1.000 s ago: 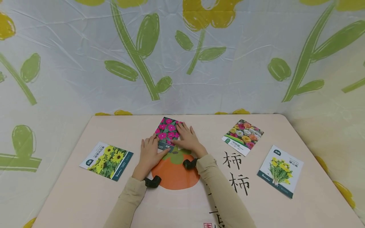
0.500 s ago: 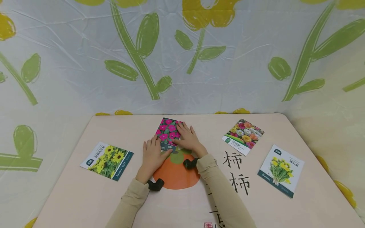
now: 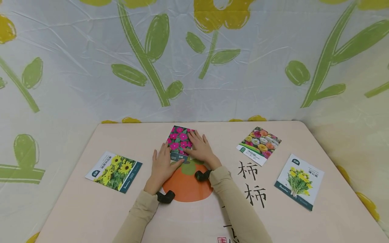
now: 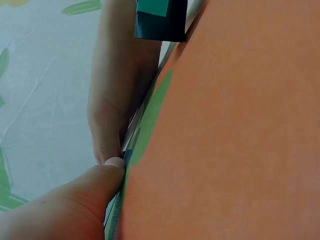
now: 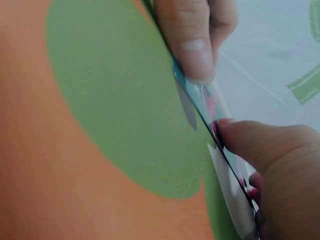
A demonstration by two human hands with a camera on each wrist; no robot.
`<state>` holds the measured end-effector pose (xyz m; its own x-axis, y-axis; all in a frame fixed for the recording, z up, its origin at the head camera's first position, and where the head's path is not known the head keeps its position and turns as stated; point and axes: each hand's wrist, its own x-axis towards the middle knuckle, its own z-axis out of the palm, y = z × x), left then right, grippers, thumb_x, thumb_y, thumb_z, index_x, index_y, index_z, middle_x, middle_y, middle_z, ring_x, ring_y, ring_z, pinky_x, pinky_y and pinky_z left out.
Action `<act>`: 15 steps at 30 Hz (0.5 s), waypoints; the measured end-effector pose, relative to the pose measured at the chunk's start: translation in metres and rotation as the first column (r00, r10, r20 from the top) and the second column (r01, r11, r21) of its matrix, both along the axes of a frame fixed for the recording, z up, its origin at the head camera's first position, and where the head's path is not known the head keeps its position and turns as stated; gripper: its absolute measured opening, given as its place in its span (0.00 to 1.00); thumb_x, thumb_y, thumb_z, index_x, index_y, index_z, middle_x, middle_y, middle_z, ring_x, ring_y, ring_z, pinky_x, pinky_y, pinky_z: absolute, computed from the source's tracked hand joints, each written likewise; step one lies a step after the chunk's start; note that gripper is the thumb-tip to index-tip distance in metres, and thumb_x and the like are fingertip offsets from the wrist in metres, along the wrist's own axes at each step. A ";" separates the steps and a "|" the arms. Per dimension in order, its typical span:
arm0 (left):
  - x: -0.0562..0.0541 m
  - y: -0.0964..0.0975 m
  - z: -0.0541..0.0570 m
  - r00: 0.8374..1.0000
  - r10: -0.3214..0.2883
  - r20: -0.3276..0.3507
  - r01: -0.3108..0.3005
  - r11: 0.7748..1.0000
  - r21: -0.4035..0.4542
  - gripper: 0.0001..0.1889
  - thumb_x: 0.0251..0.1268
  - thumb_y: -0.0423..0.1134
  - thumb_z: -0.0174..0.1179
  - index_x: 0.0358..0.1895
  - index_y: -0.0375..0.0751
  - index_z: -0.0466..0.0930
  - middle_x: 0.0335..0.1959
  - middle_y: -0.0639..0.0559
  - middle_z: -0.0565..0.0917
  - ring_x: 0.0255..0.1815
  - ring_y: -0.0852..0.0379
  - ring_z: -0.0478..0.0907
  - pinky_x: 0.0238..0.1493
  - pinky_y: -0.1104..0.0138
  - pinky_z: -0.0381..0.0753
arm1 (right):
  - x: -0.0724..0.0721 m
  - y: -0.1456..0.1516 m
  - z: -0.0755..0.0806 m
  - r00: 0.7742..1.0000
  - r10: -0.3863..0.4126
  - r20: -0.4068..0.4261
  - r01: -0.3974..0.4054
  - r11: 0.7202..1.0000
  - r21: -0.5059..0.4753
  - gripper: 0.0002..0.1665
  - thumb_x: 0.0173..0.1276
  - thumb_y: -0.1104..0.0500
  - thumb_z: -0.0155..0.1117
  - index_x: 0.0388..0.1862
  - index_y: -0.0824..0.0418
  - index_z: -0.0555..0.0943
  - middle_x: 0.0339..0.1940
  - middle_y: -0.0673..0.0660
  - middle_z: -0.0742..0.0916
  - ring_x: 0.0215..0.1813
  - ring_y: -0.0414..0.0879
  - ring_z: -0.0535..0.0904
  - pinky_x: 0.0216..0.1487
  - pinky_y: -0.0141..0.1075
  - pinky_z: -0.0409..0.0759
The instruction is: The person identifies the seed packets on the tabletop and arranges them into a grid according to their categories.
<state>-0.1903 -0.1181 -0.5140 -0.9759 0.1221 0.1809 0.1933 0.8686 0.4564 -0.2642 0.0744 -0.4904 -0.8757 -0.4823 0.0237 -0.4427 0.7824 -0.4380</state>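
A seed packet with pink flowers (image 3: 179, 137) lies flat near the far middle of the table, above the printed persimmon. A pale edge shows along its lower right side, under the right hand. My left hand (image 3: 161, 166) touches the packet's left side with its fingertips, its thumb reaching along the bottom edge. My right hand (image 3: 201, 147) rests over the right side, fingers extended. In the right wrist view the right thumb (image 5: 245, 137) presses on the packet, and the left thumb (image 5: 196, 50) meets its lower edge. Other fingers are partly hidden there.
A yellow-flower packet (image 3: 117, 172) lies at the left. A mixed-flower packet (image 3: 259, 145) sits at the back right, and a white packet with a yellow-flowered plant (image 3: 299, 182) nearer the right edge. Floral cloth (image 3: 243, 84) hangs behind the pink table (image 3: 91, 219).
The left hand has moved slightly to the right, and the lower end of the pink-flower packet has shifted right with it. The right hand has stayed nearly still.
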 end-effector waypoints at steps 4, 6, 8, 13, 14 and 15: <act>0.000 0.000 0.001 1.000 -0.008 0.002 0.008 1.000 -0.009 0.46 0.64 0.65 0.59 0.73 0.33 0.62 0.77 0.38 0.59 0.78 0.41 0.51 0.75 0.39 0.41 | 0.001 0.001 -0.006 0.999 -0.007 -0.045 0.006 0.999 -0.036 0.48 0.72 0.41 0.58 0.79 0.67 0.54 0.81 0.62 0.57 0.81 0.54 0.45 0.78 0.54 0.40; 0.000 0.000 0.001 1.000 -0.008 -0.001 0.008 1.000 -0.020 0.46 0.64 0.66 0.59 0.74 0.34 0.62 0.77 0.38 0.59 0.78 0.41 0.51 0.75 0.39 0.41 | 0.001 0.002 -0.008 0.998 -0.010 -0.067 0.004 0.997 -0.080 0.47 0.72 0.43 0.60 0.78 0.67 0.56 0.80 0.63 0.59 0.81 0.55 0.48 0.78 0.53 0.42; 0.000 0.000 0.001 1.000 -0.006 -0.003 0.006 1.000 -0.028 0.46 0.63 0.66 0.59 0.74 0.34 0.62 0.77 0.39 0.59 0.78 0.41 0.52 0.75 0.39 0.41 | 0.002 0.003 -0.011 0.996 -0.010 -0.091 -0.003 0.990 -0.142 0.45 0.71 0.46 0.62 0.77 0.67 0.59 0.79 0.64 0.62 0.80 0.56 0.53 0.78 0.52 0.45; -0.001 0.000 0.000 1.000 -0.003 -0.016 0.003 1.000 -0.029 0.46 0.63 0.66 0.59 0.73 0.34 0.63 0.77 0.39 0.59 0.77 0.40 0.54 0.74 0.40 0.43 | 0.005 0.006 -0.014 0.992 -0.011 -0.126 -0.022 0.965 -0.260 0.38 0.70 0.51 0.64 0.74 0.67 0.66 0.76 0.63 0.67 0.77 0.56 0.60 0.78 0.49 0.50; -0.001 0.000 -0.001 1.000 -0.003 -0.016 0.003 1.000 -0.030 0.46 0.63 0.66 0.59 0.73 0.34 0.63 0.77 0.39 0.59 0.77 0.40 0.54 0.74 0.40 0.43 | 0.006 0.006 -0.014 0.992 -0.011 -0.129 -0.024 0.963 -0.270 0.38 0.70 0.51 0.64 0.73 0.67 0.67 0.76 0.63 0.68 0.77 0.56 0.61 0.78 0.49 0.50; -0.001 0.000 -0.001 1.000 -0.003 -0.018 0.003 1.000 -0.031 0.46 0.63 0.66 0.59 0.73 0.34 0.63 0.77 0.39 0.59 0.76 0.39 0.55 0.74 0.40 0.43 | 0.006 0.006 -0.015 0.991 -0.011 -0.131 -0.025 0.962 -0.273 0.38 0.70 0.51 0.64 0.73 0.68 0.67 0.75 0.63 0.68 0.77 0.55 0.61 0.78 0.49 0.50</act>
<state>-0.1916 -0.1185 -0.5149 -0.9722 0.1310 0.1942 0.2038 0.8815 0.4259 -0.2579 0.0806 -0.5050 -0.8527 -0.4477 0.2692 -0.5155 0.6375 -0.5726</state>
